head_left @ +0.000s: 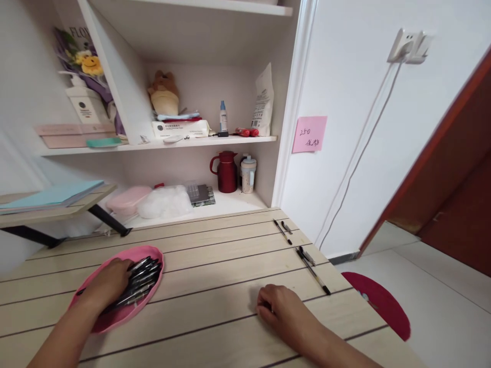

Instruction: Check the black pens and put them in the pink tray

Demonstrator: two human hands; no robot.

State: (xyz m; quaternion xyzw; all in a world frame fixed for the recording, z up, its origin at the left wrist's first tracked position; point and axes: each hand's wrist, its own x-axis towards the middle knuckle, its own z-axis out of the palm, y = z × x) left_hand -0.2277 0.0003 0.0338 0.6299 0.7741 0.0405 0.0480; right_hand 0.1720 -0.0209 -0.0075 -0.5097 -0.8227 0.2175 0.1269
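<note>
At eight o'clock, the pink tray (120, 319) is probably keeping the black pens (143, 276) from rolling; the left hand (110, 281) is touching them, whether grasping any I cannot tell; the right hand (281, 309) is resting clenched, seemingly empty; loose pens (313, 271) are lying at its one o'clock

Left hand (112, 280) palm down, fingers partly hidden; right hand (279, 307) loosely curled

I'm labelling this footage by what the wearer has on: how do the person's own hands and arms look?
The left hand and right hand are ungloved. The left forearm and right forearm are bare as far as they show, with no sleeve, watch, bracelet, cable or marking visible. No ring shows, though some fingers are partly hidden.
</note>
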